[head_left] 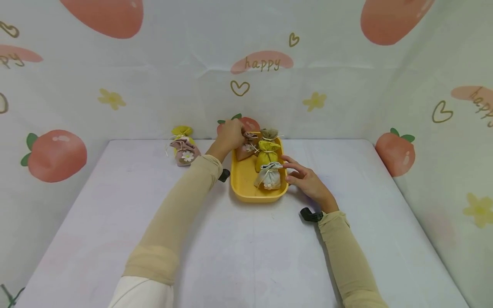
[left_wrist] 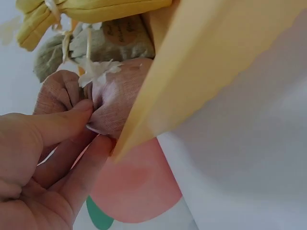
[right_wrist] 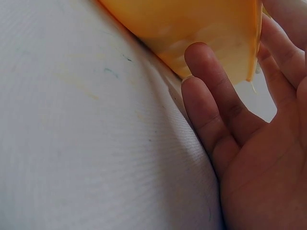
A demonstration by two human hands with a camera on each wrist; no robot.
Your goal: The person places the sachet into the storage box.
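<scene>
As the left hand (head_left: pixel 230 135) is pinching the neck of the pink pouch (head_left: pixel 244 152), just below it in the yellow tray (head_left: pixel 242 183), the right hand (head_left: pixel 308 182) is spreading loosely, ungripping, at the opposite rim — bracing there should be keeping things steady.

So it's a white table (head_left: pixel 239 248) with a yellow tray (head_left: pixel 242 182) up by the back edge, plus a mauve flower pouch (head_left: pixel 185 150) parked right in front of a yellow pouch (head_left: pixel 182 130) off left.
</scene>
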